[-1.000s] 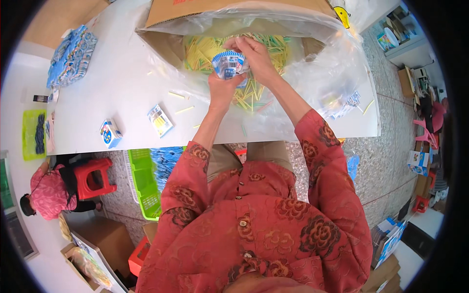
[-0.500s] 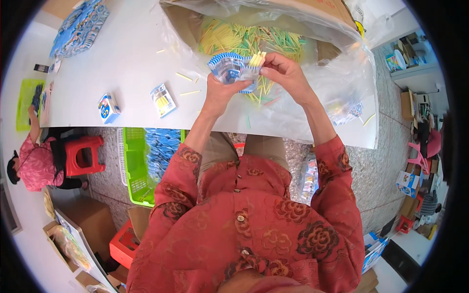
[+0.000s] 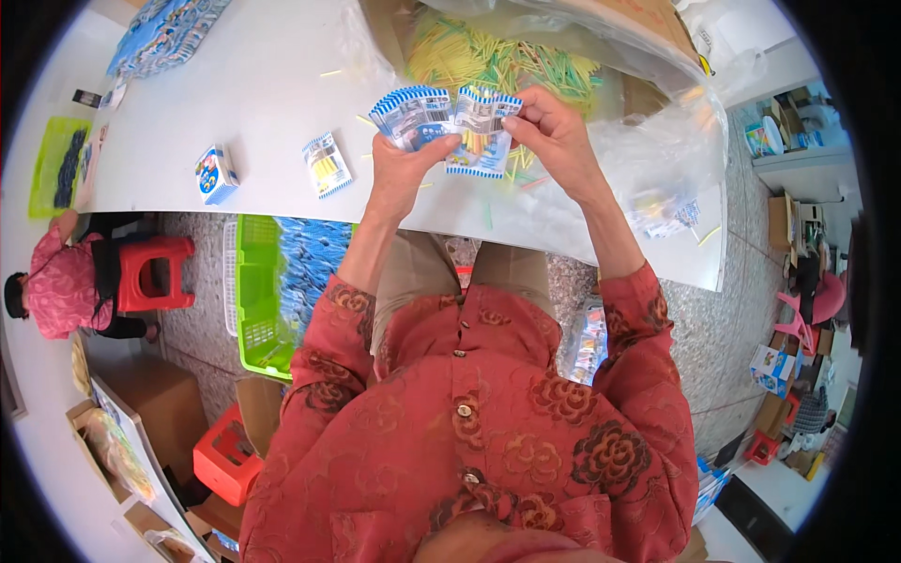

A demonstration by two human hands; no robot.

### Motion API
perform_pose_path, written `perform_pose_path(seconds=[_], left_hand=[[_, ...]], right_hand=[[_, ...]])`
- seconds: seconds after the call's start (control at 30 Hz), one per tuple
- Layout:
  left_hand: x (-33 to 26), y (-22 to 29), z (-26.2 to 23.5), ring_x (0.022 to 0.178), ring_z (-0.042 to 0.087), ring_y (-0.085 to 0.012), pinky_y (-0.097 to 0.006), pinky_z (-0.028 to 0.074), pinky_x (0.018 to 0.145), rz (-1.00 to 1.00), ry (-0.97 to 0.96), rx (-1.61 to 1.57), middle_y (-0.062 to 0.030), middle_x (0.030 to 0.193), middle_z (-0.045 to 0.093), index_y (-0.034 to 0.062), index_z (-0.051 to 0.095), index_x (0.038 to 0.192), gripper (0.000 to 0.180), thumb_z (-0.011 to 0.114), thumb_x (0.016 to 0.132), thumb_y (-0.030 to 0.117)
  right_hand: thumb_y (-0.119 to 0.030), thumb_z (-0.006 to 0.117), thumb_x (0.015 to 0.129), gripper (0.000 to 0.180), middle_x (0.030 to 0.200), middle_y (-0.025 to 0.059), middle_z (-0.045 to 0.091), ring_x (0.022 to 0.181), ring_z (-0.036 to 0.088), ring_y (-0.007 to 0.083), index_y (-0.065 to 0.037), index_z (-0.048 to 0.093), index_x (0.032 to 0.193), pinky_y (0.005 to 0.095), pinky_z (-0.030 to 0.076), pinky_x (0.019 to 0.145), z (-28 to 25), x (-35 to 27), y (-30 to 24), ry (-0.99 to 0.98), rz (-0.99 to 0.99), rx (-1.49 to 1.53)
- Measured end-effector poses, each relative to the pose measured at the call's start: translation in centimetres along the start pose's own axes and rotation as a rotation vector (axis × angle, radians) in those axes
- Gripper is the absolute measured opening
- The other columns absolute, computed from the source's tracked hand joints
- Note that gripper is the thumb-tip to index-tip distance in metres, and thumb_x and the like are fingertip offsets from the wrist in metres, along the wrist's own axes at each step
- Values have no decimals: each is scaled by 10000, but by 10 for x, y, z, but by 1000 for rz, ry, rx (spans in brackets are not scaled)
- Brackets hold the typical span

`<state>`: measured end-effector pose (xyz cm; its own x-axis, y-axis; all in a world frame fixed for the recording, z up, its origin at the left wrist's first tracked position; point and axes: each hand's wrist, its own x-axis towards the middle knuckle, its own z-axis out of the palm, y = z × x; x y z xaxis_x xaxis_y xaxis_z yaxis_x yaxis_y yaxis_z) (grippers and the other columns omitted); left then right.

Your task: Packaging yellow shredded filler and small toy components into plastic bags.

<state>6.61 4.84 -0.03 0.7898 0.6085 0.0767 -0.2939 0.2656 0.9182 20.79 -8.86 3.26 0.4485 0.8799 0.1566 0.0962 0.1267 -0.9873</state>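
Left hand (image 3: 399, 174) grip's closed around a fanned stack of small blue-and-white striped paper packets (image 3: 413, 114); right hand (image 3: 554, 141) pinches one more packet (image 3: 481, 131) above the white counter (image 3: 235, 103).

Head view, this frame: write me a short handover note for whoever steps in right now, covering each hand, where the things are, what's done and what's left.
Left hand: holds a fanned stack of small blue-and-white packets above the white table.
Right hand: pinches one packet beside that stack; yellow sticks show inside it.
Supplies: loose yellow and green sticks in a clear bag in an open carton at the table's far edge.
Done: one filled packet and a small box lie on the table to the left; a green basket below holds blue packets.
Left: many sticks remain loose; the held packets are not yet set down.
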Motion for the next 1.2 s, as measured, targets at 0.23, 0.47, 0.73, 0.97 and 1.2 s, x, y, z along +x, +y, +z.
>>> perform_pose_path(seconds=[0.23, 0.47, 0.73, 0.97, 1.2], left_hand=[[-6, 8, -6, 788, 601, -106, -253, 505, 710, 99, 79, 48, -53, 899, 638, -5, 595, 991, 290, 698, 720, -8], [-12, 9, -12, 763, 606, -111, -255, 508, 693, 99, 140, 44, -62, 880, 643, -19, 603, 965, 288, 721, 704, 11], [-17, 2, -14, 754, 602, -104, -247, 499, 698, 29, 94, -4, -48, 871, 641, 3, 606, 976, 261, 697, 732, 14], [-33, 5, -51, 753, 615, -139, -273, 504, 708, 3, 306, -18, -73, 837, 641, 9, 589, 979, 175, 622, 813, 55], [-63, 13, -95, 779, 643, -228, -332, 516, 738, 44, 469, -47, -146, 862, 654, -10, 568, 991, 191, 608, 816, 55]], right_hand=[[-40, 532, 876, 90, 865, 18, 603, 766, 540, 60, -18, 514, 962, 212, 449, 693, 14, -2, -13, 0, -43, -81], [-41, 535, 875, 99, 859, 22, 598, 792, 536, 58, -11, 505, 964, 213, 444, 711, 16, 5, 0, -6, -6, -59], [-101, 553, 878, 257, 909, 9, 609, 830, 524, 43, 0, 562, 1115, 202, 432, 721, 16, 4, 4, -82, 123, -53], [-94, 564, 866, 184, 866, 28, 637, 768, 551, 52, -8, 625, 1017, 220, 454, 681, 24, -11, 15, 26, 72, -430], [-75, 549, 863, 197, 881, 109, 651, 776, 609, 162, 2, 609, 1034, 252, 470, 706, 35, -22, 77, 44, -164, -601]])
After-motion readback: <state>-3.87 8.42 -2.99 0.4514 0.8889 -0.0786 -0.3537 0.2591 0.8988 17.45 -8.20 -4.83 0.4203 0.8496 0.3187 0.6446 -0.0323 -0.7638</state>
